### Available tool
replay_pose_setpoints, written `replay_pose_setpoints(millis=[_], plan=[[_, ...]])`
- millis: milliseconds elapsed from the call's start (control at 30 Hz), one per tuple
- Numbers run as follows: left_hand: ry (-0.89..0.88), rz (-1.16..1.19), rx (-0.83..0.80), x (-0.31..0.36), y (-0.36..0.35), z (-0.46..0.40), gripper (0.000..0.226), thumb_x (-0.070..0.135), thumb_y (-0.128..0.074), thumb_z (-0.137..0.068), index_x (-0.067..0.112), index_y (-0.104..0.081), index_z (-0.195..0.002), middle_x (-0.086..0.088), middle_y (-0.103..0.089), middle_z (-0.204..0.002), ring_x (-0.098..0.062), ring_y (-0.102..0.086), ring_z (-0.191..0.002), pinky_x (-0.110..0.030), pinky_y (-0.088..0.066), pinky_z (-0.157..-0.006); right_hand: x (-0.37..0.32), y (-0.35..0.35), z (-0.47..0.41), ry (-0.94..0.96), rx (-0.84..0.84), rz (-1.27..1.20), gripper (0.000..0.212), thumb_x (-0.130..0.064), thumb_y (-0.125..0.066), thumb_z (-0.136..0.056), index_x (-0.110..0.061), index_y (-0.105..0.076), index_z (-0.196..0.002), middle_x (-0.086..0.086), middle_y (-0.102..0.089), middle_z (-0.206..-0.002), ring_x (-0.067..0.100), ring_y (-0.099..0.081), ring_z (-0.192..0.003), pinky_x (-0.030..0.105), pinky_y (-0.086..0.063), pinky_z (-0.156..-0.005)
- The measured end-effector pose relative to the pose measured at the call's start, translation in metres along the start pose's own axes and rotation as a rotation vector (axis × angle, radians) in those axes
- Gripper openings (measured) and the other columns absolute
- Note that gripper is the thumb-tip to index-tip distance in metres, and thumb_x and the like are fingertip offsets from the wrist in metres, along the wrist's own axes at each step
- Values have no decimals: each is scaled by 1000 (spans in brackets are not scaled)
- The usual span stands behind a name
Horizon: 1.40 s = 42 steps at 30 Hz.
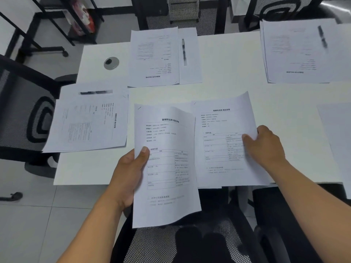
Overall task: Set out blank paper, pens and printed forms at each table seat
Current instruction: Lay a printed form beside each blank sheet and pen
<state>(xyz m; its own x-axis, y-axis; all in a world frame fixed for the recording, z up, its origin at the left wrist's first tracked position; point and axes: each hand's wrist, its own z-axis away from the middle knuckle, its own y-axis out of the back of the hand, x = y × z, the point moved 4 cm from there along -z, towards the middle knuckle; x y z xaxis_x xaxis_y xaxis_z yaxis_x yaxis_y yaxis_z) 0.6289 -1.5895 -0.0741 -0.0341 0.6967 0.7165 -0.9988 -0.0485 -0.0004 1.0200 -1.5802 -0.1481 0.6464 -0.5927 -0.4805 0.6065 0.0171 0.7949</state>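
Probably an office meeting room, white table [228, 59], mesh swivel chairs [24, 118] (castors visible), tiled floor [28, 224]

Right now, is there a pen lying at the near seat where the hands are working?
No: the right hand holds a form down there with no pen, unlike the far seat's pen.

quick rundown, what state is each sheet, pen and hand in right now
left hand: grips a printed form, lifted off the white table
right hand: holds a second printed form, its right edge curled up
far-centre black pen: lying on paper
left-seat black pen: lying on paper
far-right black pen: lying on forms
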Motion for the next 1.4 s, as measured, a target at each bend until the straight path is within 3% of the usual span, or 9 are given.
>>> replay_pose_setpoints(millis=[233, 433, 500, 600, 700, 900, 967, 1100, 1400], plan=[[-54, 26, -36, 17, -9, 7, 30, 37, -60, -109, 21, -77, -129, -7, -83, -122, -28, -81, -111, -51, -59, -101, 3, 2, 3, -8, -1, 62, 35, -41, -68, -102, -10, -51, -103, 6, -63, -93, 27, -62, -79, 42, -53, -67], [-73, 56, -74, 27, -27, 11, 32, 35, -62, -108, 17, -77, -129, -10, -82, -124, -31, -79, -116, -52, -58, -104, -3, 10, 16, 30, 129, 31, 58, -40, -76, -98, -3, -53, -137, 18, -51, -137, 39, -49, -129, 46, -45, -93], [-81, 48, -89, 30, -35, 12, 32, 35, -63, -107, 16, -78, -128, -10, -82, -123, -31, -80, -114, -51, -61, -101, -19, 17, 25, 149, 165, -50, 45, -37, -71, -103, -6, -57, -134, 13, -56, -131, 33, -53, -124, 41, -45, -93], [-100, 31, -126, 34, -45, 17, 29, 35, -61, -108, 18, -78, -125, -8, -84, -119, -28, -81, -109, -41, -66, -86, -41, 19, 41, 236, 0, -233, 24, -44, -62, -108, -20, -66, -112, -4, -68, -109, 17, -64, -97, 36, -50, -84], [-100, 21, -151, 38, -53, 22, 30, 36, -61, -108, 19, -78, -125, -8, -83, -119, -29, -81, -109, -45, -65, -90, -59, 12, 61, 105, -230, -525, 37, -57, -53, -109, -25, -70, -111, -6, -79, -108, 10, -73, -92, 36, -56, -87], [-115, -41, -144, 43, -60, 35, 27, 36, -60, -110, 21, -79, -122, -3, -85, -115, -22, -82, -104, -37, -65, -83, -59, -1, 97, -185, -577, -1037, 40, -36, -63, -109, -2, -72, -128, 13, -81, -119, 32, -79, -104, 47, -61, -96], [-116, -95, -137, 43, -61, 39, 27, 38, -59, -111, 23, -78, -123, -1, -85, -113, -20, -83, -103, -39, -63, -86, -54, 6, 109, -211, -538, -1041, 28, -21, -69, -106, 0, -73, -124, 14, -82, -120, 33, -79, -110, 47, -63, -97], [-113, -194, -151, 38, -70, 46, 27, 38, -58, -112, 23, -78, -123, -1, -86, -108, -21, -83, -97, -39, -63, -85, -41, 28, 127, -203, -392, -931, 15, -13, -76, -101, -3, -75, -112, 8, -85, -104, 17, -82, -85, 24, -61, -63], [-82, -272, -285, 29, -129, 79, 29, 36, -55, -115, 21, -78, -123, -4, -86, -108, -28, -84, -98, -51, -64, -96, 6, 94, 167, -214, -142, -760, 24, -22, -79, -100, -1, -70, -103, 11, -83, -100, 25, -83, -89, 44, -68, -80]])
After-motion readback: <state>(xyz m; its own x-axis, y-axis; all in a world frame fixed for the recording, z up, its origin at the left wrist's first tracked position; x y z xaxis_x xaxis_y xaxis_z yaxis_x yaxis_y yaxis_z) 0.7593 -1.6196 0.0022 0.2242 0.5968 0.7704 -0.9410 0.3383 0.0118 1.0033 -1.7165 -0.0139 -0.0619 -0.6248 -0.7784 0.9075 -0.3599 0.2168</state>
